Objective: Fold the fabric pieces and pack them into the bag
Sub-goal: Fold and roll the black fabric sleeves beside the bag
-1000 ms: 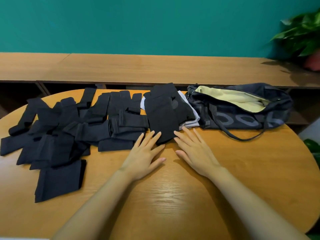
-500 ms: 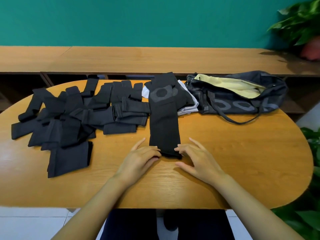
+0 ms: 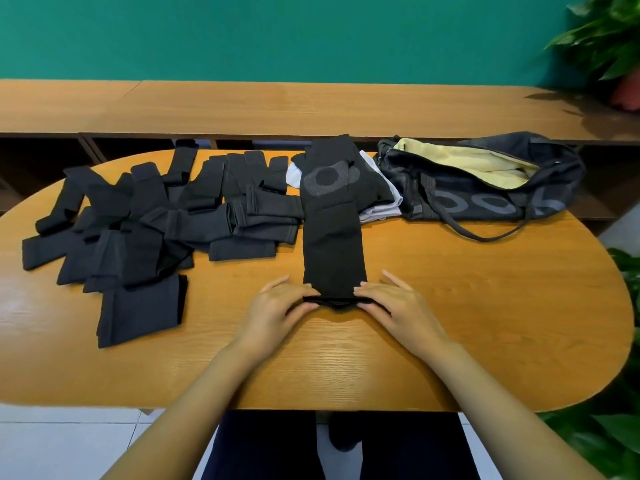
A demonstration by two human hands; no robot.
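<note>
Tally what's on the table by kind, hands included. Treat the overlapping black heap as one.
bag: 1
black heap: 1 (pieces overlap too much to count)
black strip, laid out flat: 1
white cloth, partly under the strip: 1
hands: 2, the left hand and right hand, both pinching the strip's near end
Total: 6

2 bare forearms reach forward from the bottom edge and angle inward, so the hands sit close together at centre. The left hand is palm down, its fingers curled to pinch the near left corner of a long black fabric strip. The right hand mirrors it, fingers curled on the near right corner. Both wrists look straight, and the knuckles face up.
</note>
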